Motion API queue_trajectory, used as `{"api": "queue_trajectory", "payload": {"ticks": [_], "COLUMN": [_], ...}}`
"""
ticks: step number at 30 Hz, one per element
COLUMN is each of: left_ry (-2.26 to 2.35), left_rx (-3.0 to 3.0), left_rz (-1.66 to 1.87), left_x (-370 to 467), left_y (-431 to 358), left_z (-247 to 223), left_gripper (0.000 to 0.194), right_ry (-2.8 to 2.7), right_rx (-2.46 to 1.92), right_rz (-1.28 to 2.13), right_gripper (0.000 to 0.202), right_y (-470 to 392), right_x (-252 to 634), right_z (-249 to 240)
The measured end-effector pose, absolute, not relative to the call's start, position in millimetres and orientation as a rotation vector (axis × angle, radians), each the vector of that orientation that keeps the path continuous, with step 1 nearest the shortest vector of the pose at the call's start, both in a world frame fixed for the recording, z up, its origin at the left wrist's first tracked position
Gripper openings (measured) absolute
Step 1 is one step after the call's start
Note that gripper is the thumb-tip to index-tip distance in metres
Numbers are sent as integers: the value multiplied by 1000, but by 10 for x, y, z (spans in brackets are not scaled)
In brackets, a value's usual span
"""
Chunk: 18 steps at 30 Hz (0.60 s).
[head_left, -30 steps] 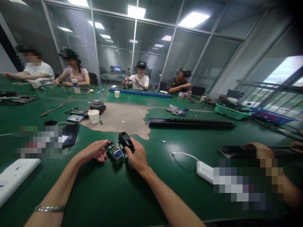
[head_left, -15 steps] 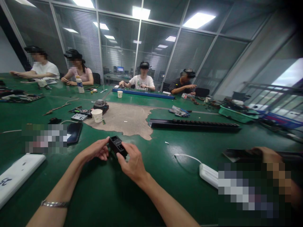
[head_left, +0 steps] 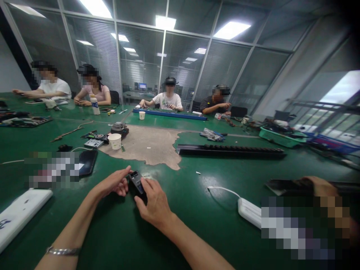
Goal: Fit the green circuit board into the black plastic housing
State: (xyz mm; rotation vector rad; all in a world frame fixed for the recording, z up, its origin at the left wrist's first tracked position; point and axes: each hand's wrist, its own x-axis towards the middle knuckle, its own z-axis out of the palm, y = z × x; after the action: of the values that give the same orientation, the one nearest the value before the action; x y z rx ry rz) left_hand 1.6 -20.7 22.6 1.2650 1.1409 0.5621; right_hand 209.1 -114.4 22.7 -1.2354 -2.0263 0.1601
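Observation:
A small black rectangular plastic housing [head_left: 135, 180] with slots in its face is held tilted above the green table, between my two hands. My right hand [head_left: 156, 200] grips its near right side, with the thumb below and the fingers over the top. At its far left end, my left hand [head_left: 116, 182] is closed, fingers curled and the index fingertip against the edge. My right fingers cover part of the housing, and its underside is hidden.
Left lie a white power bank [head_left: 26, 210] and a phone [head_left: 88, 162]. A paper cup [head_left: 114, 141] stands on a torn brown sheet [head_left: 152, 144]. Ahead right is a long black rail [head_left: 230, 151]. Another person's hand [head_left: 320, 185] is at right, near a white cabled device [head_left: 249, 210]. Several people sit opposite.
The housing has turned a little in my hands, and my right hand has shifted slightly left and lower. The view has tilted up slightly.

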Motion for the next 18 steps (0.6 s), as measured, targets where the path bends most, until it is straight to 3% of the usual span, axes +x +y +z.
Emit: {"api": "queue_trajectory", "payload": {"ticks": [7,18], "left_ry": [1131,1121], "left_rx": [1348,1244], "left_rz": [519,567], "left_x": [46,-3], "left_y": [-208,-168], "left_z": [231,150], "left_gripper": [70,84], "right_ry": [-2041,-1815], "right_rx": [-1244,-1103], "right_rz": [159,194], "right_gripper": [55,49], "right_y": [-1148,-1091], "right_x": [2079,2112], "right_z": [200,271]}}
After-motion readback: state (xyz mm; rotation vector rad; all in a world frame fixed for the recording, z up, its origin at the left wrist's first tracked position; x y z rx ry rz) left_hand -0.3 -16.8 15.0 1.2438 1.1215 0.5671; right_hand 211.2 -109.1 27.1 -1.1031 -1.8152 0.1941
